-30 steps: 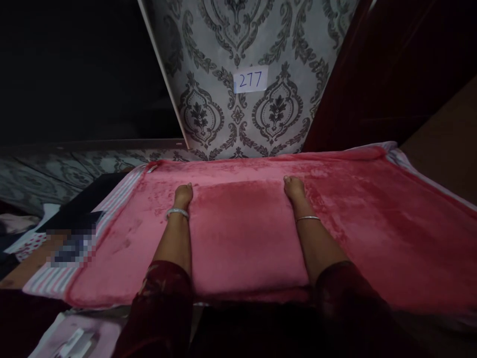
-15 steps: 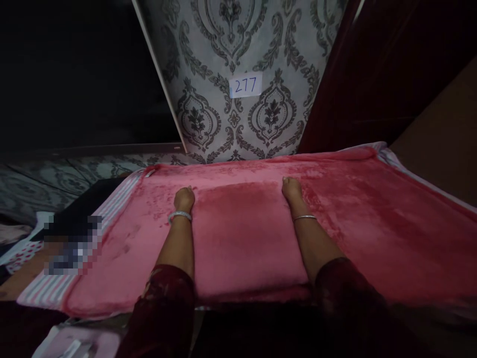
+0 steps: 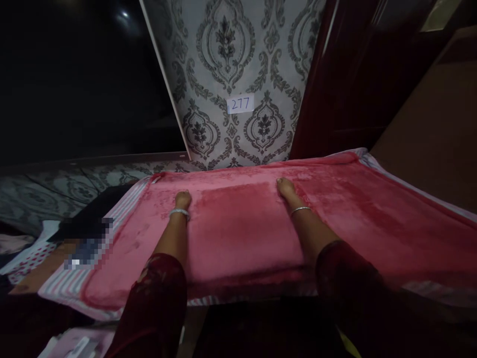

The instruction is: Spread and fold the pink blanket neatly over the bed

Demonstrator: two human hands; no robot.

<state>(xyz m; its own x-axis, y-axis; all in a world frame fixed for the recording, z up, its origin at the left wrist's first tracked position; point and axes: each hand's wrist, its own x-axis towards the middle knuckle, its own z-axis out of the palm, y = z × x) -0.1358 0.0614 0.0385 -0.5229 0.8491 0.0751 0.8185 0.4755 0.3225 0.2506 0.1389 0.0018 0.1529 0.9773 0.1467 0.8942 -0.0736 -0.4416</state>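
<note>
A folded pink plush cloth lies flat on a larger pink plush blanket with a striped border. At the far left corner of the cloth is my left hand, its fingers curled closed at the edge. My right hand is closed in the same way at the far right corner. Both forearms run along the sides of the cloth, and each wrist wears a bangle. The fingertips are partly hidden, but the cloth's corners meet both fists.
Patterned wallpaper with a paper label rises behind the blanket. A dark screen stands at the left, a dark red glossy panel at the right. Dotted fabric lies at the left, and a pinkish item sits low in front.
The view has tilted up slightly, so the wall label sits lower. Both hands keep their places at the cloth's far corners. More striped border shows below the cloth's near edge.
</note>
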